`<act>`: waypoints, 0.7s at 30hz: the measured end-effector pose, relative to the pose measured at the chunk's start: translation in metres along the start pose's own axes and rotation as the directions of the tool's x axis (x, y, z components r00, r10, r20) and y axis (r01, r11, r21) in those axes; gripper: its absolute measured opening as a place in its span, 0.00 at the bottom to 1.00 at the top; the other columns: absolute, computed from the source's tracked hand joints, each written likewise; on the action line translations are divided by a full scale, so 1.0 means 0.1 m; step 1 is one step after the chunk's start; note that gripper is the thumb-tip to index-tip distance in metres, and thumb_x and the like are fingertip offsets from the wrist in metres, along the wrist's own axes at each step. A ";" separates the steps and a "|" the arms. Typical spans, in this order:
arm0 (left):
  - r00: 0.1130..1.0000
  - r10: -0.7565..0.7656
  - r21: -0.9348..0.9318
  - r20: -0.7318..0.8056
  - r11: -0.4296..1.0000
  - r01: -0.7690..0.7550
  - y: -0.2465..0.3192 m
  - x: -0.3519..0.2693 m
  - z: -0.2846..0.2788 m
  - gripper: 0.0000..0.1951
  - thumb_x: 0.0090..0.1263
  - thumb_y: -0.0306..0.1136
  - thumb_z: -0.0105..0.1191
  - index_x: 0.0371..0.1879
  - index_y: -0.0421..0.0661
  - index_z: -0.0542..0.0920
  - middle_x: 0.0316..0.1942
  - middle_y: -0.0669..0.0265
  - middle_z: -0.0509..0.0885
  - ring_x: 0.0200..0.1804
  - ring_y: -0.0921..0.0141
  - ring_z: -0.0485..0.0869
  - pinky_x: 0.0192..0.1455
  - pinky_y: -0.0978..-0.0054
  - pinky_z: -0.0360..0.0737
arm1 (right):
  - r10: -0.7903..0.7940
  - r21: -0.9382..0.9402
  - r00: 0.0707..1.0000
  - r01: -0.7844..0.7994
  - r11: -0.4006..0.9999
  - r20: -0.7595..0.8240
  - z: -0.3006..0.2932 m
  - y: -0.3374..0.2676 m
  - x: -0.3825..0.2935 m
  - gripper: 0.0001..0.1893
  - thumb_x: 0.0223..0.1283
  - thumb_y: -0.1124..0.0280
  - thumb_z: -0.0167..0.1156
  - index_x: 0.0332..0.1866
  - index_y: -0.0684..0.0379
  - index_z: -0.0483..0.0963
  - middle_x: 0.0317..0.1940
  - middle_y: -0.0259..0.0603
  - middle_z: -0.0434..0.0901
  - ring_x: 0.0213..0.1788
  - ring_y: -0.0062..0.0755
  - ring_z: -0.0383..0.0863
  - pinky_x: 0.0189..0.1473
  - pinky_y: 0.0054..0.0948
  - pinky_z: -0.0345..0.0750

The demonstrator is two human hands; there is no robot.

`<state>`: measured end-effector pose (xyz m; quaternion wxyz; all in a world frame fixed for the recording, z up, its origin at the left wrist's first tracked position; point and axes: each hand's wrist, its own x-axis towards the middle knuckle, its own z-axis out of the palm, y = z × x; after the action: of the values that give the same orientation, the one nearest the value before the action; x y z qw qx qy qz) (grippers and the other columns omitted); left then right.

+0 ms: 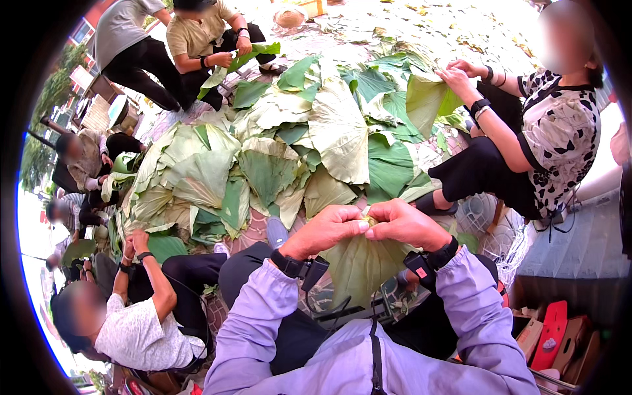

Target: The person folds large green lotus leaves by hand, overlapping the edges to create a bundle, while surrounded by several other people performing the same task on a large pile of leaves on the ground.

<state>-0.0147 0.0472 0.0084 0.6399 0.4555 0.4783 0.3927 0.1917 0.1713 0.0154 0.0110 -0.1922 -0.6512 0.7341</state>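
Between my knees hangs a folded, yellow-green lotus leaf (363, 264), gathered to a narrow top. My left hand (326, 229) pinches that top from one side, the thumb pressed along it. From the other side my right hand (410, 224) grips the same spot, and the two thumb tips nearly meet. Fingers hide most of the gathered part. Just beyond my hands lies a broad heap of large lotus leaves (269, 170), some pale and dry, others deep green.
A person (558, 123) sits at the right holding a leaf (429, 101). Another person (143, 321) sits close at my left. Further workers handle leaves across the heap. Cardboard boxes (531, 338) and a red piece (548, 335) stand by my right side. Tangled white cord (516, 247) lies nearby.
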 end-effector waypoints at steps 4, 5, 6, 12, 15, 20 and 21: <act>1.000 -0.003 -0.021 0.015 1.000 0.004 0.01 0.00 0.00 0.13 0.82 0.41 0.61 0.46 0.42 0.87 0.38 0.80 0.82 0.40 0.84 0.72 0.44 0.82 0.70 | 0.026 -0.001 1.000 -0.026 1.000 0.016 0.02 -0.15 -0.04 0.15 0.63 0.76 0.64 0.54 0.68 0.83 0.40 0.27 0.84 0.42 0.16 0.76 0.46 0.25 0.76; 1.000 0.010 -0.030 0.016 0.999 -0.009 -0.02 0.00 0.01 0.13 0.82 0.41 0.61 0.46 0.42 0.87 0.38 0.80 0.82 0.40 0.84 0.72 0.44 0.83 0.70 | 0.027 -0.024 0.999 -0.027 0.999 0.017 0.03 -0.16 -0.04 0.16 0.63 0.76 0.64 0.54 0.68 0.83 0.40 0.27 0.84 0.42 0.16 0.76 0.46 0.25 0.76; 1.000 0.013 -0.010 0.011 1.000 -0.013 -0.02 -0.01 0.01 0.12 0.82 0.40 0.61 0.46 0.42 0.87 0.37 0.80 0.81 0.39 0.85 0.72 0.42 0.82 0.70 | 0.041 -0.093 0.999 -0.040 0.995 0.007 0.04 -0.16 -0.03 0.15 0.63 0.75 0.63 0.53 0.67 0.84 0.39 0.29 0.85 0.41 0.17 0.77 0.45 0.25 0.77; 0.996 0.083 0.090 -0.017 0.993 -0.081 -0.03 0.02 0.04 0.11 0.82 0.38 0.60 0.46 0.41 0.86 0.36 0.81 0.79 0.39 0.84 0.71 0.41 0.81 0.70 | -0.085 -0.232 0.988 0.054 0.971 -0.127 0.13 -0.17 -0.05 0.09 0.63 0.71 0.67 0.37 0.67 0.79 0.26 0.27 0.77 0.32 0.15 0.69 0.33 0.27 0.69; 0.994 0.101 0.081 -0.029 0.992 -0.099 -0.15 0.06 0.03 0.12 0.82 0.38 0.59 0.44 0.41 0.85 0.37 0.79 0.81 0.41 0.84 0.72 0.45 0.79 0.73 | -0.113 -0.288 0.985 0.072 0.955 -0.127 0.10 -0.14 -0.04 0.09 0.63 0.71 0.67 0.36 0.68 0.78 0.24 0.29 0.76 0.31 0.16 0.69 0.33 0.28 0.70; 0.994 0.106 0.097 -0.009 0.990 -0.105 -0.22 0.09 0.02 0.13 0.83 0.38 0.58 0.46 0.40 0.86 0.40 0.76 0.83 0.45 0.82 0.75 0.51 0.77 0.76 | -0.132 -0.354 0.982 0.075 0.932 -0.138 0.16 -0.17 -0.04 0.09 0.62 0.72 0.66 0.36 0.69 0.77 0.23 0.32 0.74 0.30 0.18 0.69 0.33 0.30 0.70; 0.995 0.100 0.102 -0.007 0.990 -0.099 -0.22 0.09 0.01 0.13 0.84 0.38 0.57 0.47 0.40 0.86 0.41 0.76 0.83 0.46 0.81 0.76 0.53 0.77 0.76 | -0.139 -0.381 0.981 0.078 0.921 -0.135 0.16 -0.16 -0.03 0.09 0.62 0.73 0.65 0.37 0.70 0.78 0.23 0.33 0.74 0.30 0.18 0.69 0.33 0.30 0.70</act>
<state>-0.0102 0.0490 -0.0146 0.5927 0.5085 0.4780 0.4021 0.1863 0.1573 0.0330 0.0669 -0.2127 -0.7856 0.5772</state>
